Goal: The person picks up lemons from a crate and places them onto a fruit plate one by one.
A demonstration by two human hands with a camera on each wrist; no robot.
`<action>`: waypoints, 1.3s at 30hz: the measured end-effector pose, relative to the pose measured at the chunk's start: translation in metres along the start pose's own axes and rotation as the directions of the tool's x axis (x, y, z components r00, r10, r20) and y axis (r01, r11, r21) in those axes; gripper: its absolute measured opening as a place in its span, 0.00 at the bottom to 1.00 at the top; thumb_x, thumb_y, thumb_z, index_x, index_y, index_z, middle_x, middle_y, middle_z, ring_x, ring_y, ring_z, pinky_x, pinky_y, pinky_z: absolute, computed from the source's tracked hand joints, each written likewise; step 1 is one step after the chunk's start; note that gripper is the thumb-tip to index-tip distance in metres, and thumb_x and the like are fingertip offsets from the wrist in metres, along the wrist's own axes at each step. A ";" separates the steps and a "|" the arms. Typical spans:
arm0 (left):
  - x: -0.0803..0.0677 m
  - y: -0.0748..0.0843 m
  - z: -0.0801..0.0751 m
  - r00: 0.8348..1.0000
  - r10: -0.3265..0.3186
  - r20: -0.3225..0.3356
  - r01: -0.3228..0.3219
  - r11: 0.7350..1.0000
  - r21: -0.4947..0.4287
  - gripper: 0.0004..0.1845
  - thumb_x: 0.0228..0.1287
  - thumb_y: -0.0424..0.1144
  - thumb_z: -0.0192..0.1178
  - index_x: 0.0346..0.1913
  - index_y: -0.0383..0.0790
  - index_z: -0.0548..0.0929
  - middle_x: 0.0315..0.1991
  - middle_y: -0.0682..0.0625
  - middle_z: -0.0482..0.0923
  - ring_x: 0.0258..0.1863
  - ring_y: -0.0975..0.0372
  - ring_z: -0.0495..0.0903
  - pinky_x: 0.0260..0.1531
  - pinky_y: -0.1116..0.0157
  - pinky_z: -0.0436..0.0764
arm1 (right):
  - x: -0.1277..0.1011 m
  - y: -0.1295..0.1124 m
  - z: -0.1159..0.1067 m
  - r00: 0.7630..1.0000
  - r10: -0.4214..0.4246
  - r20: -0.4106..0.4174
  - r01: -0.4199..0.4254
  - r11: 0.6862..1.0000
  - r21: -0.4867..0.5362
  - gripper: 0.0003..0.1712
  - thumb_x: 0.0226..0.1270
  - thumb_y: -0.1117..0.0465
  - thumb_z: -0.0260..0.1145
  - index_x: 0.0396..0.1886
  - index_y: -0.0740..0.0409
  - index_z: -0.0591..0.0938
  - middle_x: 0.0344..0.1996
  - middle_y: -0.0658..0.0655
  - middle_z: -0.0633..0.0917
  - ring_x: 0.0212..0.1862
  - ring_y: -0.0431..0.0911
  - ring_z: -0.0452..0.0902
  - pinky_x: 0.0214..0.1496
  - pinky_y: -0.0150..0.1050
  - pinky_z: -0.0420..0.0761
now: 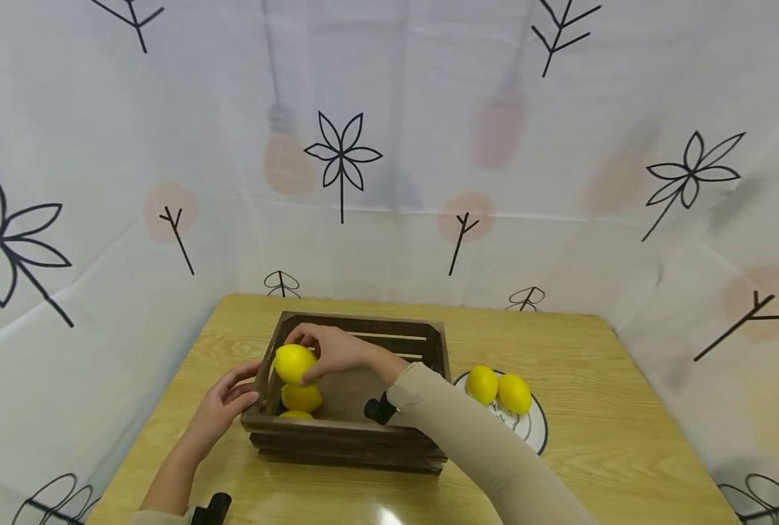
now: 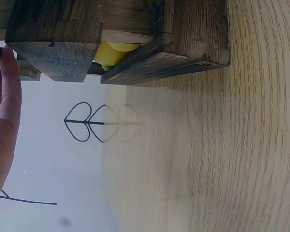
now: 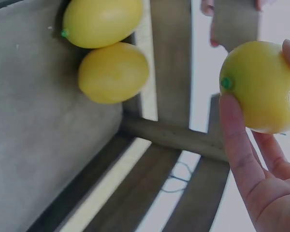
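Your right hand held a yellow lemon, its thumb and fingers clamped on the fruit's sides. That lemon was up over the left end of the wooden crate, clear of the crate's floor, and its green tip showed in the right wrist view. Below it, along the left end inside, lay a second lemon and, nearer the near wall, a third lemon mostly hidden by that wall; the right wrist view showed these two touching.

Your left hand was at the crate's outer left side, its fingertips against the wood and its thumb apart from the fingers, clamped on nothing. Your right forearm, in a beige sleeve, reached across the crate's right near corner. To the right, partly behind it, a white plate with a dark rim stood on the wooden table, carrying two more lemons side by side.
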State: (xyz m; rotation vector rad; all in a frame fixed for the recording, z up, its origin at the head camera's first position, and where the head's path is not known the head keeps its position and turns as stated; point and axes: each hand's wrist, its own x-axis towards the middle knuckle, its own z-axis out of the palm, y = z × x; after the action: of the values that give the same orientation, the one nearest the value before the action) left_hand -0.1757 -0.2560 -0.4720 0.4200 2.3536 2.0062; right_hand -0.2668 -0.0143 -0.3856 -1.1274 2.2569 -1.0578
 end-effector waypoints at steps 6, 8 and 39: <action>-0.003 -0.001 -0.002 1.000 -0.019 0.004 0.019 1.000 -0.003 0.25 0.70 0.35 0.52 0.66 0.31 0.61 0.58 0.59 0.65 0.51 0.70 0.73 0.45 0.72 0.76 | -0.010 -0.010 -0.005 0.998 0.012 -0.067 -0.010 0.999 0.040 0.34 0.47 0.61 0.77 0.55 0.46 0.72 0.49 0.51 0.75 0.41 0.41 0.76 0.42 0.32 0.77; -0.004 -0.001 -0.002 1.000 -0.018 0.005 0.018 1.000 -0.005 0.25 0.70 0.34 0.52 0.66 0.30 0.61 0.58 0.59 0.65 0.51 0.71 0.73 0.45 0.72 0.76 | -0.013 -0.012 -0.008 0.996 0.012 -0.083 -0.007 0.999 0.051 0.34 0.47 0.61 0.76 0.55 0.46 0.72 0.50 0.52 0.75 0.40 0.41 0.76 0.41 0.32 0.78; -0.004 0.000 0.003 1.000 0.005 0.000 -0.005 1.000 0.009 0.25 0.70 0.34 0.52 0.66 0.29 0.61 0.58 0.59 0.66 0.51 0.72 0.73 0.45 0.73 0.75 | -0.074 -0.027 -0.039 0.937 0.001 -0.349 0.092 0.964 0.249 0.36 0.49 0.62 0.75 0.59 0.47 0.71 0.50 0.55 0.72 0.43 0.48 0.76 0.45 0.39 0.79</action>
State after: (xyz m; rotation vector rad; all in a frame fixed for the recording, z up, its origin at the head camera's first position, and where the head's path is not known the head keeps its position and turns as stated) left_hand -0.1714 -0.2543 -0.4728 0.4266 2.3646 1.9989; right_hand -0.2336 0.0525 -0.3386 -0.9445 2.2598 -1.6314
